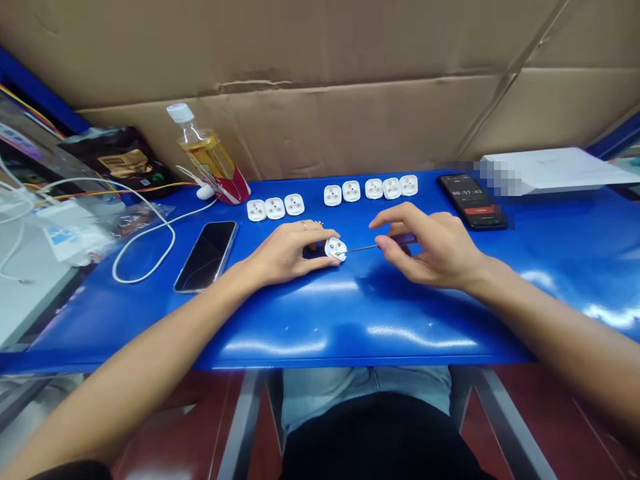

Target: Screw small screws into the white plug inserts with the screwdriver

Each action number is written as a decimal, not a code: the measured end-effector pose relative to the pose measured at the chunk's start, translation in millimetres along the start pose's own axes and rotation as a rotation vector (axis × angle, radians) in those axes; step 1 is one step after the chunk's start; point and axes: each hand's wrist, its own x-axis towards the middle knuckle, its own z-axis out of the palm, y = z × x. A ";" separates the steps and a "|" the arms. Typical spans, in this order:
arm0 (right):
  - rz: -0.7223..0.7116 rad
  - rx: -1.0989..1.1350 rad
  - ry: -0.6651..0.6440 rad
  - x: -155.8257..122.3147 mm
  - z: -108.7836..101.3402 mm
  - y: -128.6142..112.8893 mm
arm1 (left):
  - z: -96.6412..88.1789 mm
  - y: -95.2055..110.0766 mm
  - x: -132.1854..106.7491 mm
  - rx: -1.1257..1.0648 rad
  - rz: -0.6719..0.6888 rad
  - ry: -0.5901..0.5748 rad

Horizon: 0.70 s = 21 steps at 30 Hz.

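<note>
A small white plastic socket piece point(334, 248) with metal contacts inside lies on the blue table, gripped at its rim between the thumb and fingers of my left hand point(290, 252). My right hand point(425, 243) is closed round the handle of a screwdriver point(361, 249), its forefinger lifted off. The thin shaft points left, nearly level, and its tip meets the lower part of the socket piece. Under my left fingers some small metal bits point(319, 225) show, mostly hidden. Behind my hands similar white pieces stand in a row, a left group point(275, 207) and a right group point(374, 188).
A dark phone point(207, 257) lies left of my left arm, near a white cable point(173, 233). At the back stand a drink bottle point(213, 160) and a dark bag point(123, 160). A phone showing a timer point(470, 200) and a white box point(555, 170) are at the right.
</note>
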 end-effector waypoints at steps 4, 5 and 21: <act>0.019 0.011 -0.009 0.0 -0.3 -0.2 | 1.0 1.0 0.5 -0.010 -0.014 -0.003; 0.014 0.039 -0.019 0.1 -0.3 -0.2 | 1.0 1.1 0.5 -0.012 -0.015 -0.005; -0.020 0.050 -0.043 -1.1 -3.5 0.8 | 2.1 1.4 0.2 -0.032 -0.014 0.000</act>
